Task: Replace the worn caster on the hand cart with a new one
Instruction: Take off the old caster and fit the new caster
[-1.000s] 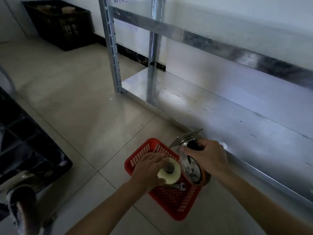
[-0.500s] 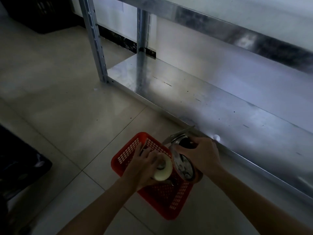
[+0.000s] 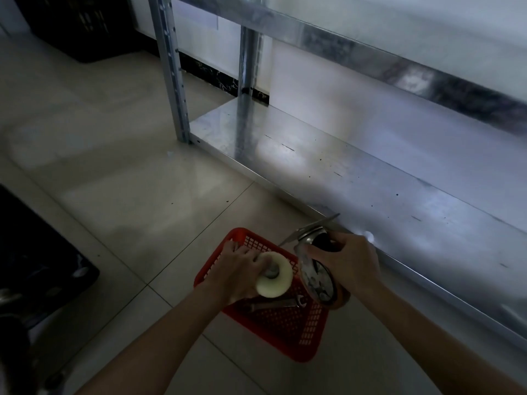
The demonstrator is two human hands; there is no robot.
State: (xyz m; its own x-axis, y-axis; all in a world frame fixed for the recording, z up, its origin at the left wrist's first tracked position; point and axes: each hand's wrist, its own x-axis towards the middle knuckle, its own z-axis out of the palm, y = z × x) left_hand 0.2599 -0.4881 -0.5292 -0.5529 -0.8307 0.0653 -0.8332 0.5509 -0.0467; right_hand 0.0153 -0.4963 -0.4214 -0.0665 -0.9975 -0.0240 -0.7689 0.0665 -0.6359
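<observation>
Left hand (image 3: 238, 273): fingers curled round a cream-white wheel (image 3: 274, 277), gripping it over the red basket (image 3: 278, 323); the wheel's dark hub faces up and toward the camera.

Right hand (image 3: 346, 266): fingers wrapped round a metal caster (image 3: 318, 276), holding it just right of the white wheel, over the basket's right edge. Its flat mounting plate (image 3: 312, 226) points up and away; the wheel end hangs low, a brownish rim showing under the palm.

Red basket: plastic, slotted walls, on the tiled floor (image 3: 142, 195). A wrench (image 3: 273, 304) lies inside, below the white wheel.

Metal shelf (image 3: 370, 181): low steel rack, just beyond the basket, its upright post at the left corner.

Black crate (image 3: 85, 27): far left, against the wall.

Dark object at the left edge: too dim to identify.
</observation>
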